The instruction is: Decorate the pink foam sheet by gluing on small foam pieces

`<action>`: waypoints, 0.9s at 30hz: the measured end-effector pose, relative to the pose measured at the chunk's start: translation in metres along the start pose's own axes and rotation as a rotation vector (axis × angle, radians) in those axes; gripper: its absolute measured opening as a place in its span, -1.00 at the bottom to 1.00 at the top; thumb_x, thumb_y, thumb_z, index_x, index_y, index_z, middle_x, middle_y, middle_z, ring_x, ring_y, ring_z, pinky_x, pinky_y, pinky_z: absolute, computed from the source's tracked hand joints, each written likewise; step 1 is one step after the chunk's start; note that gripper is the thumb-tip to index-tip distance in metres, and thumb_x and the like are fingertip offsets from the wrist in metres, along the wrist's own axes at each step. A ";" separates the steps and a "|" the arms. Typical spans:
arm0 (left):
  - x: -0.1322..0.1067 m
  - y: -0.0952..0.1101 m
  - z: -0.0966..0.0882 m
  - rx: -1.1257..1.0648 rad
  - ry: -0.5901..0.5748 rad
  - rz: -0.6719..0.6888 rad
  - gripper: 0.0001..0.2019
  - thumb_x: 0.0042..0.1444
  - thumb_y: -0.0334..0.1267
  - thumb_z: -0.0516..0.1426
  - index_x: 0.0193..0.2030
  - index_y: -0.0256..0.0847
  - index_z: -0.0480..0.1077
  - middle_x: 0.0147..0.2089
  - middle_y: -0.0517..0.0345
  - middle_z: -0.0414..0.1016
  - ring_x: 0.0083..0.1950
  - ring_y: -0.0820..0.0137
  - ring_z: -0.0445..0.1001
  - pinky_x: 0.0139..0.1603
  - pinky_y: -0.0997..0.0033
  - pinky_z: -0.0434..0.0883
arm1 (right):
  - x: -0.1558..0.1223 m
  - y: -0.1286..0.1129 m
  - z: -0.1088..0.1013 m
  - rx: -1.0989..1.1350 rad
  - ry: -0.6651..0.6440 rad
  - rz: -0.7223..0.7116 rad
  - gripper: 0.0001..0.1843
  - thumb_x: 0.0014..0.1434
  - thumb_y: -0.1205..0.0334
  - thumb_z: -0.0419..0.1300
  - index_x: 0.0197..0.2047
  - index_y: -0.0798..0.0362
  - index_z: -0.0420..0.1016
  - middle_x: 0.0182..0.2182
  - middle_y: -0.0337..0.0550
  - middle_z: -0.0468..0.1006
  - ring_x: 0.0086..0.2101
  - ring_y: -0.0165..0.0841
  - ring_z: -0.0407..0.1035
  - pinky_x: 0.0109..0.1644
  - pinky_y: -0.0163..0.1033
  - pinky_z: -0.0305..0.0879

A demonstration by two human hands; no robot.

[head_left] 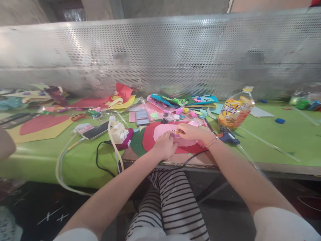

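Note:
My left hand (pixel 165 146) rests on the layered paper with its fingers bent against a small purple-and-yellow piece (pixel 175 133). From the other side, the closed fingertips of my right hand (pixel 188 132) pinch that same piece; its exact kind is too small to tell. Beneath both hands lies a pink paper oval (pixel 158 130) on a larger red paper shape (pixel 148 138). Dark green paper (pixel 137 143) sticks out at the left. A brown board (pixel 140 158) lies under these sheets. Beside my right wrist is a dark blue glue gun (pixel 230 138).
A plastic bottle (pixel 235 110) stands to the right. At left are a magenta power box (pixel 126 140) with cables, a phone (pixel 97 130) and red scissors (pixel 78 117). Coloured craft scraps (pixel 180 110) crowd the back, before a perforated metal panel (pixel 160 53). Another person's arm (pixel 6 145) shows at far left.

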State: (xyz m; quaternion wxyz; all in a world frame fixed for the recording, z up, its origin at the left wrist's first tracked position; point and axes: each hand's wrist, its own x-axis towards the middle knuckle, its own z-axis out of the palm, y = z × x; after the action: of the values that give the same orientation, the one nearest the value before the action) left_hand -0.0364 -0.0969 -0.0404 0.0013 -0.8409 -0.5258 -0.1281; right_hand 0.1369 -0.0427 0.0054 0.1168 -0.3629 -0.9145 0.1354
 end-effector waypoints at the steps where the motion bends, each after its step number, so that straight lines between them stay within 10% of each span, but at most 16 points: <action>1: 0.000 0.000 0.000 -0.006 0.000 -0.003 -0.48 0.22 -0.11 -0.13 0.18 -0.45 0.19 0.24 -0.26 0.19 0.26 0.10 0.19 0.22 0.13 0.21 | -0.001 0.000 -0.001 0.005 0.017 0.003 -0.88 0.10 0.37 0.01 -0.29 0.12 0.34 -0.35 -0.13 0.44 -0.40 -0.43 0.25 -0.32 -0.33 0.11; 27: 0.000 0.002 -0.005 -0.018 0.081 0.124 -0.65 0.19 -0.29 -0.09 0.02 -0.39 0.35 0.05 -0.14 0.41 0.10 0.22 0.35 0.16 0.21 0.30 | 0.002 0.014 -0.005 -0.059 0.080 -0.112 -0.75 0.12 0.40 0.01 -0.29 0.17 0.53 -0.33 -0.04 0.55 -0.33 -0.37 0.35 -0.22 -0.29 0.20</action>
State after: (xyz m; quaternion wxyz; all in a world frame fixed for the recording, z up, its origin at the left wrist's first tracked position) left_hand -0.0359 -0.0981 -0.0355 0.0230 -0.8659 -0.4712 -0.1664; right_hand 0.1460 -0.0305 0.0052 0.1498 -0.3194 -0.9316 0.0873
